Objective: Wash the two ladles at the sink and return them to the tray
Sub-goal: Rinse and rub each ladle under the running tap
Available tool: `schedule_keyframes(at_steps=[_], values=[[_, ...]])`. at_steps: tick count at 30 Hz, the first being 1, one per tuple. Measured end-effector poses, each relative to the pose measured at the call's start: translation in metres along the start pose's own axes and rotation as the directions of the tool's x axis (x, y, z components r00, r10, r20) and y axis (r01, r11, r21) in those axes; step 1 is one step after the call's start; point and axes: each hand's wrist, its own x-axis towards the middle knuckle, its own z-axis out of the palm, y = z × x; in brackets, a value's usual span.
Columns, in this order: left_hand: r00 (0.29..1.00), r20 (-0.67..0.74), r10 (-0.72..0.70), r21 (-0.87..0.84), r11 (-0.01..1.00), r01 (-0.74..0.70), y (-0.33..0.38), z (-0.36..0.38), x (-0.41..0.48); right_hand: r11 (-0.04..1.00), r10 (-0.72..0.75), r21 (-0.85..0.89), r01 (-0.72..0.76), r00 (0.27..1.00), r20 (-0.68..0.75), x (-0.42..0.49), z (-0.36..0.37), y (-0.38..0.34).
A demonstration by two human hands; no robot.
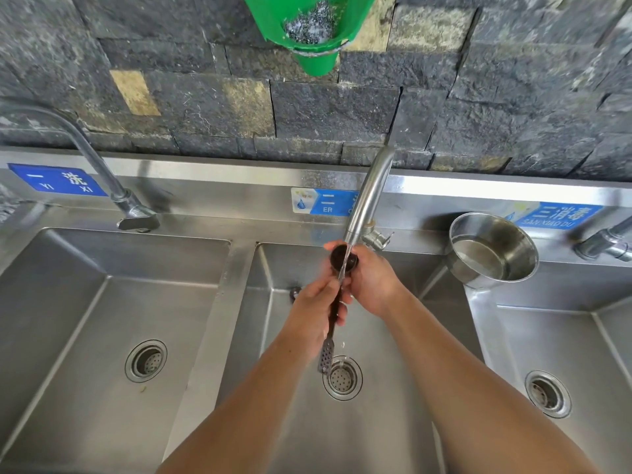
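A small dark ladle (343, 258) with a long handle and a perforated metal end (326, 356) is held over the middle sink basin (386, 388). Water runs from the middle faucet (367, 196) onto its bowl. My left hand (316, 311) grips the handle partway down. My right hand (371, 278) wraps around the bowl from the right. A second ladle and the tray are not in view.
A steel pot (492, 249) with water stands on the ledge between the middle and right basins. The left basin (102, 319) has its own faucet (102, 176). A green bucket (309, 29) holding steel wool hangs on the stone wall above.
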Motion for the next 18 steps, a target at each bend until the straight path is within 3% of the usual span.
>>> schedule_keyframes(at_steps=[11, 18], values=[[1.000, -0.007, 0.021, -0.017, 1.000, -0.021, 0.000, 0.007, 0.007, 0.989, -0.040, -0.138, 0.045, 0.999, 0.037, 0.008, -0.002, -0.021], [0.999, -0.014, -0.043, -0.027, 0.999, 0.043, -0.010, -0.004, -0.002, 0.988, -0.008, -0.154, 0.011, 1.000, 0.022, 0.005, 0.001, -0.011]])
